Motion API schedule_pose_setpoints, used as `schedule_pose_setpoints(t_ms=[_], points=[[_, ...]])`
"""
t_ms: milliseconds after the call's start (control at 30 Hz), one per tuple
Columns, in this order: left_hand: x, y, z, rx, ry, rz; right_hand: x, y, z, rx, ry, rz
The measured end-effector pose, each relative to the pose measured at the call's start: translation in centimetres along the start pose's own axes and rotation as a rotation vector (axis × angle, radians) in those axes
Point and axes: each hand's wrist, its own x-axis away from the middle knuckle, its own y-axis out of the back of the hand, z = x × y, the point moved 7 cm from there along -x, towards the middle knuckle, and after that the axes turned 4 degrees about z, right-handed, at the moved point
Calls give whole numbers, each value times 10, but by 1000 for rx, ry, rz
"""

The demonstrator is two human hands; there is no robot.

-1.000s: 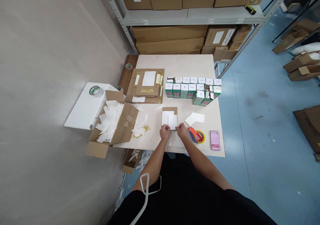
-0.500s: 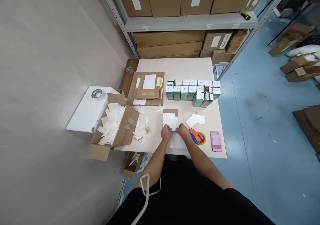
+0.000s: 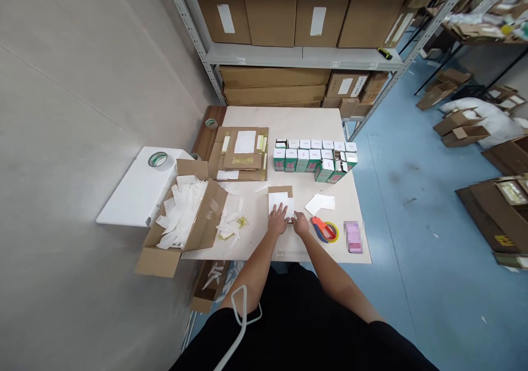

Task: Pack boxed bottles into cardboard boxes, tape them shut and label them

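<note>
Near the front of the table lies a small piece of cardboard (image 3: 280,190) with white paper (image 3: 278,198) on it. My left hand (image 3: 278,220) rests flat on the paper with its fingers spread. At the paper's lower right corner is my right hand (image 3: 301,224), its fingers drawn together on the edge. Loose white cards (image 3: 320,203) lie to the right of the hands. Beside them, red-handled scissors (image 3: 323,227) overlap blue and yellow tape rolls (image 3: 335,232).
Rows of green-and-white boxes (image 3: 303,159) stand behind my hands. Flattened cardboard (image 3: 243,162) is stacked at the back left. An open carton (image 3: 214,206) of white strips juts over the left edge. A shelf (image 3: 305,56) with cartons rises behind the table.
My left hand has gone from a pinch at the paper's near edge to lying flat on it. The right hand stays at the corner. The view has tilted up and swung right.
</note>
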Motion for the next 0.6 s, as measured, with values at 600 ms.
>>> schedule_pose_setpoints(t_ms=[600], points=[[115, 23, 87, 176, 97, -128, 74, -101, 19, -79, 165, 136]])
